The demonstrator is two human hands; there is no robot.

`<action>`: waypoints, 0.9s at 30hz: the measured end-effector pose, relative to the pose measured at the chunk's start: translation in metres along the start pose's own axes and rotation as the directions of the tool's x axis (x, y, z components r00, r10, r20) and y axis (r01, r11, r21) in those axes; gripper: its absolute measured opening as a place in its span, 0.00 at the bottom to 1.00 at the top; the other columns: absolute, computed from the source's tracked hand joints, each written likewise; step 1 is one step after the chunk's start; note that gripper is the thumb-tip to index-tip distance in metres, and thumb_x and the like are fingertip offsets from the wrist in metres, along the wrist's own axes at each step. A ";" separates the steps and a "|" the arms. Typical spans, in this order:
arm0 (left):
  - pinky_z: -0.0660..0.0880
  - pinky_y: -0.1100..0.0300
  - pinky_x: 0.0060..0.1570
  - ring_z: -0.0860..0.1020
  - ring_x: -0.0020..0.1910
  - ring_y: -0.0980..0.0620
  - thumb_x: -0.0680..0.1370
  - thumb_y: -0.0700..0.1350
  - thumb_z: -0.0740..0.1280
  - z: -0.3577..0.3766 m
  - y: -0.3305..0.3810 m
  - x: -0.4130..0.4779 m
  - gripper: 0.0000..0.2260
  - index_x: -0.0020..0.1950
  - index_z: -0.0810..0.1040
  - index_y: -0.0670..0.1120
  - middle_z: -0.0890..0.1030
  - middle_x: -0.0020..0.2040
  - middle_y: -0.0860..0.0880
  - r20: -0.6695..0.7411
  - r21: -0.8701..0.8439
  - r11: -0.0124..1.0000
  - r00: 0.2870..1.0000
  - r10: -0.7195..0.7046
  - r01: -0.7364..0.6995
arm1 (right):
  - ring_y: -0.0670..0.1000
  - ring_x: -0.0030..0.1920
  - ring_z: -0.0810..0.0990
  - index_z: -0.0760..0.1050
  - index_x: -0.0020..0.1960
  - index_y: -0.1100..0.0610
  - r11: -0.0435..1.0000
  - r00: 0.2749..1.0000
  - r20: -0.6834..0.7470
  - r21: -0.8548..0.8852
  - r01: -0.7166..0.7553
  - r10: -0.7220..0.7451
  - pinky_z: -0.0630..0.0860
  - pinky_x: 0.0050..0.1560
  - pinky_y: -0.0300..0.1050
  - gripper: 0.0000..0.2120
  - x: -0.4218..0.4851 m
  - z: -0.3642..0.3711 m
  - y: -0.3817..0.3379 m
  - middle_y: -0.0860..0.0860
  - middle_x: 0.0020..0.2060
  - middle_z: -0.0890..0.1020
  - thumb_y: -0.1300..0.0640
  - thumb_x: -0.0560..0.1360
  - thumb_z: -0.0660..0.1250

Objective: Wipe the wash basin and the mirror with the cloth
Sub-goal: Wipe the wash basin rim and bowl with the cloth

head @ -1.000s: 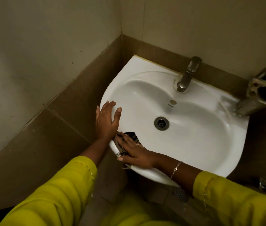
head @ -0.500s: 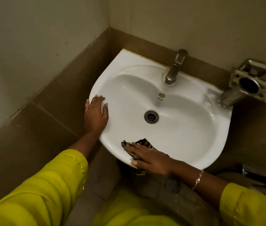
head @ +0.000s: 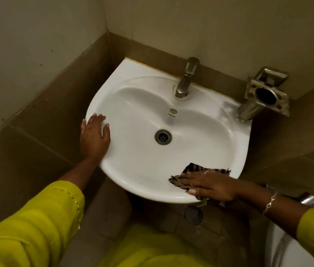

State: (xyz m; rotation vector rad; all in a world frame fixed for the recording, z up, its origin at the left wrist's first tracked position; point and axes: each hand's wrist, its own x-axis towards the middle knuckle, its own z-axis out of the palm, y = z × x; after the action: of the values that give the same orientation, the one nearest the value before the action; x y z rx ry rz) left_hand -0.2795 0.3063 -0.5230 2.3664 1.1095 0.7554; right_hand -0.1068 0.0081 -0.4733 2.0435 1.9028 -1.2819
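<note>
Nearest, yellow sleeves [head: 36,228] at both lower corners and a floor drain [head: 193,214] under the basin. Right hand [head: 210,186] spread flat, fingers extended, pressing the striped cloth [head: 196,170] onto the near right rim of the white wash basin [head: 142,182]. Left hand [head: 94,137] open, palm down on the left rim, holding nothing. Farther in, the bowl's drain [head: 163,137]. At the far edge, an upright metal tap [head: 187,78]; far right, a wall-mounted metal holder [head: 264,95]. No mirror in view.
</note>
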 end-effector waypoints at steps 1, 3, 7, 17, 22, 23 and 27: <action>0.52 0.50 0.69 0.69 0.66 0.43 0.74 0.45 0.56 0.000 0.000 0.000 0.18 0.59 0.75 0.37 0.77 0.60 0.38 0.003 0.002 1.000 1.000 0.003 -0.003 | 0.44 0.74 0.52 0.55 0.74 0.47 0.999 1.000 0.014 -0.043 -0.007 0.008 0.52 0.73 0.47 0.25 -0.004 -0.003 0.008 0.46 0.75 0.56 0.41 0.79 0.47; 0.52 0.50 0.69 0.69 0.66 0.43 0.75 0.45 0.56 0.000 0.001 -0.001 0.18 0.59 0.75 0.37 0.77 0.60 0.38 0.009 0.001 1.000 1.000 0.008 -0.008 | 0.46 0.74 0.54 0.56 0.73 0.46 0.989 1.000 0.013 -0.148 -0.019 0.022 0.54 0.72 0.49 0.36 -0.012 -0.010 0.025 0.46 0.75 0.57 0.30 0.73 0.36; 0.53 0.51 0.69 0.69 0.66 0.43 0.74 0.45 0.56 0.001 0.002 -0.003 0.18 0.59 0.75 0.37 0.76 0.60 0.38 0.022 0.005 1.000 1.000 0.004 -0.004 | 0.46 0.75 0.49 0.50 0.74 0.41 0.934 0.989 0.106 -0.354 -0.057 0.101 0.49 0.71 0.49 0.51 -0.016 -0.023 0.057 0.44 0.75 0.50 0.25 0.57 0.20; 0.54 0.51 0.69 0.70 0.65 0.43 0.75 0.44 0.57 0.000 0.003 -0.003 0.17 0.58 0.75 0.38 0.77 0.60 0.39 0.008 0.008 1.000 1.000 -0.007 0.007 | 0.54 0.67 0.71 0.67 0.69 0.47 0.607 0.996 -0.031 -0.791 -0.075 0.083 0.64 0.68 0.53 0.43 0.023 -0.057 0.116 0.53 0.67 0.73 0.37 0.72 0.21; 0.54 0.50 0.69 0.70 0.65 0.44 0.75 0.46 0.56 0.000 0.004 -0.002 0.18 0.58 0.75 0.38 0.77 0.60 0.39 0.020 0.022 1.000 1.000 -0.006 0.005 | 0.54 0.60 0.78 0.78 0.59 0.52 0.460 0.995 -0.086 -0.882 -0.102 0.055 0.43 0.72 0.49 0.23 0.047 -0.061 0.135 0.53 0.58 0.80 0.43 0.74 0.53; 0.54 0.51 0.69 0.70 0.65 0.44 0.75 0.48 0.55 0.001 0.004 -0.002 0.20 0.58 0.75 0.38 0.77 0.60 0.39 0.022 0.021 1.000 1.000 -0.009 0.008 | 0.54 0.61 0.77 0.78 0.59 0.53 0.427 0.994 -0.107 -0.899 -0.101 0.010 0.41 0.73 0.49 0.21 0.053 -0.065 0.136 0.54 0.59 0.80 0.44 0.72 0.61; 0.55 0.50 0.69 0.71 0.65 0.44 0.74 0.51 0.52 0.002 0.004 -0.001 0.23 0.58 0.76 0.38 0.78 0.59 0.39 0.017 0.008 1.000 1.000 -0.008 0.008 | 0.52 0.62 0.76 0.78 0.59 0.56 0.324 0.976 -0.170 -0.938 -0.120 -0.133 0.42 0.73 0.48 0.20 0.081 -0.078 0.128 0.53 0.60 0.79 0.58 0.68 0.67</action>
State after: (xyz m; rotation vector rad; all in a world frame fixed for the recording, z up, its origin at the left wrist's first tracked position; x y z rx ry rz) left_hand -0.2766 0.3026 -0.5219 2.3692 1.1158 0.7278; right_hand 0.0330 0.0872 -0.5311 1.4507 1.9417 0.2476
